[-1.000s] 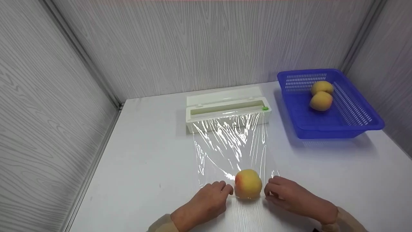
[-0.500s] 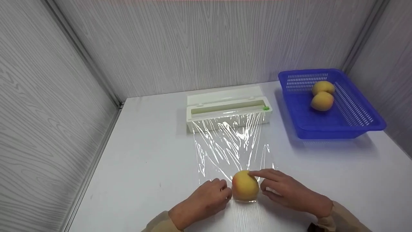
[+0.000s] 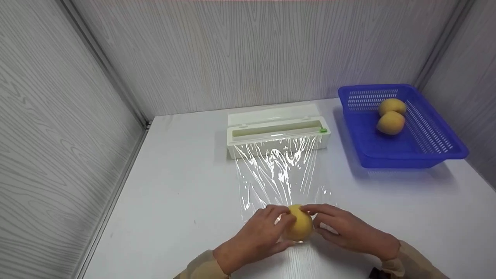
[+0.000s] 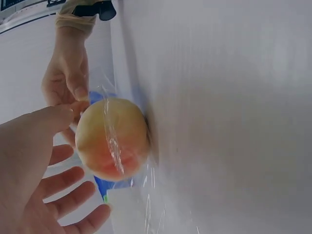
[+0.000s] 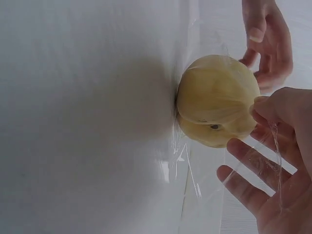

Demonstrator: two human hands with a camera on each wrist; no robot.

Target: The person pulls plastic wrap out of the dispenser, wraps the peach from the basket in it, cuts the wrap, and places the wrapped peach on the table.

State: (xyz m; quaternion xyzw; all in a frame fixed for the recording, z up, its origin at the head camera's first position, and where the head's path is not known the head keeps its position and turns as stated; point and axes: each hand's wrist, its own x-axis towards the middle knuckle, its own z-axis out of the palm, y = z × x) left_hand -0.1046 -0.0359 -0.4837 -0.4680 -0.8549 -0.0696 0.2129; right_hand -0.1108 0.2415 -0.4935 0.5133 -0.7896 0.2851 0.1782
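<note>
A yellow-red peach point(image 3: 303, 228) lies at the table's front, with clear film point(image 3: 267, 180) running from it back to a white dispenser box point(image 3: 277, 146). Film clings over the peach point(image 4: 112, 141) in the left wrist view. My left hand point(image 3: 255, 237) reaches over the peach's left side, its fingers point(image 4: 73, 202) spread. From the right, a fingertip of my right hand point(image 3: 348, 231) touches the top of the peach point(image 5: 217, 100); its other fingers point(image 5: 243, 187) are parted, with film draped across them. Contact under the left fingertips is partly hidden.
A blue basket point(image 3: 395, 155) holding two peaches point(image 3: 391, 123) stands at the back right. The dispenser's lid point(image 3: 275, 113) is raised, and a green slider point(image 3: 323, 130) sits at its right end. Pale panels point(image 3: 232, 54) enclose the table point(image 3: 182, 174).
The left hand has moved from beside the peach to over its left side, its fingers spreading. The right hand first came in to touch the peach's top and has since stayed there.
</note>
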